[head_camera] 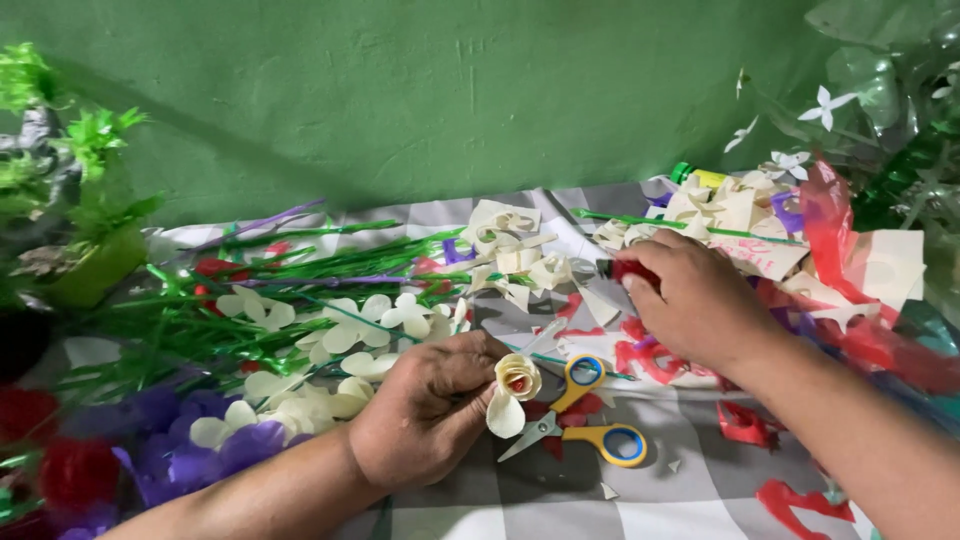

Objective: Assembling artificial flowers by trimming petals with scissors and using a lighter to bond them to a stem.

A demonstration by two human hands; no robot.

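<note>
Nearest, the left hand [425, 410] pinches a rolled cream paper rose [515, 385] between its fingers, the bud coiled tight with one loose petal hanging, just above the yellow-handled scissors [585, 415] on the grey checked table [690, 480]. Farther off, the right hand [695, 300] closes its fingers on a small red tube-like object [628, 270] among cut cream paper scraps [515, 250]. Finished cream petals on green plastic stems [330, 290] lie left, while many flat pieces remain unrolled.

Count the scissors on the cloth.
1: yellow-handled scissors lie open on the checked cloth, just right of the left hand holding a cream paper rose. Others may hide under scraps.
</note>
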